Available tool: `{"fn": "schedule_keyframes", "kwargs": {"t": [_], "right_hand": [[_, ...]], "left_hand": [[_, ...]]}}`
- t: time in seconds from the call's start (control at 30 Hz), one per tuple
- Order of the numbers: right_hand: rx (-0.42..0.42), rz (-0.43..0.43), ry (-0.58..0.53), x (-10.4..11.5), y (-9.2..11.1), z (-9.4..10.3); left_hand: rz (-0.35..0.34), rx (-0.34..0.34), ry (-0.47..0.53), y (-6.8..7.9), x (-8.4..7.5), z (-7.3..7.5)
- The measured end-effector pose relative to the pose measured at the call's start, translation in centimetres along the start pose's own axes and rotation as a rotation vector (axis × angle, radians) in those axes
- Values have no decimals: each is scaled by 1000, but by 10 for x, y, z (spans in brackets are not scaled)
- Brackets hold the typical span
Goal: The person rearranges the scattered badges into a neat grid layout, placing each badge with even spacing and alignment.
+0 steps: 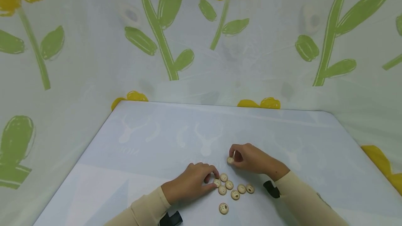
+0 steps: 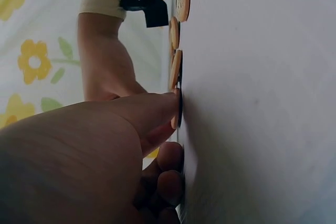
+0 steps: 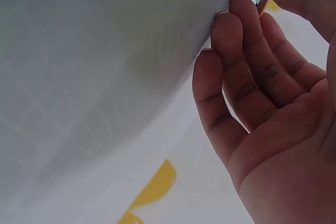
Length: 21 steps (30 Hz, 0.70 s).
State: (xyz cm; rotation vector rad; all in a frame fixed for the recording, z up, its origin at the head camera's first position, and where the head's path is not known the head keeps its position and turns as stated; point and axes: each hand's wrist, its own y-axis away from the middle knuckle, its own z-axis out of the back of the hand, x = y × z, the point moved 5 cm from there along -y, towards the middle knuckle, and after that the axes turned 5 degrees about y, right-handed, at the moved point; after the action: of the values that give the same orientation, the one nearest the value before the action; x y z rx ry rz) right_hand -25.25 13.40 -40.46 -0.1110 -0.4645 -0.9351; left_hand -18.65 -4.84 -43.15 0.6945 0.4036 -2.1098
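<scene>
Several small round wooden discs with dark markings on their faces lie loosely grouped on the table. My right hand [image 1: 253, 158], beyond the group, pinches one wooden disc [image 1: 230, 160] between thumb and index finger. Only that disc's thin edge [image 3: 261, 2] shows in the right wrist view, beside the thumb. At the left of the group, my left hand [image 1: 194, 181] has thumb and index finger around another disc [image 1: 217, 183]. In the left wrist view, the thumb presses against this disc [image 2: 176, 114], whose underside is right at the table.
The white table [image 1: 103, 177] has rounded far corners. Nearest its front lies a lone disc [image 1: 223, 208]; two more, a left one [image 1: 241, 188] and a right one [image 1: 250, 188], sit by the right forearm. A flower-patterned cloth [image 1: 245, 65] hangs behind and beside the table.
</scene>
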Motion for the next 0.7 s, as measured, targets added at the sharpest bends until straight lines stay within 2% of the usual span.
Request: {"fn": "schedule_keyframes", "kwargs": {"t": [0.43,0.7], "right_hand": [[38,-26,-23,-2,-13,-3],[40,-40,-6,-4,-16,-5]], "left_hand": [[18,22,16,1,0,1],[4,21,12,0,0,0]]}}
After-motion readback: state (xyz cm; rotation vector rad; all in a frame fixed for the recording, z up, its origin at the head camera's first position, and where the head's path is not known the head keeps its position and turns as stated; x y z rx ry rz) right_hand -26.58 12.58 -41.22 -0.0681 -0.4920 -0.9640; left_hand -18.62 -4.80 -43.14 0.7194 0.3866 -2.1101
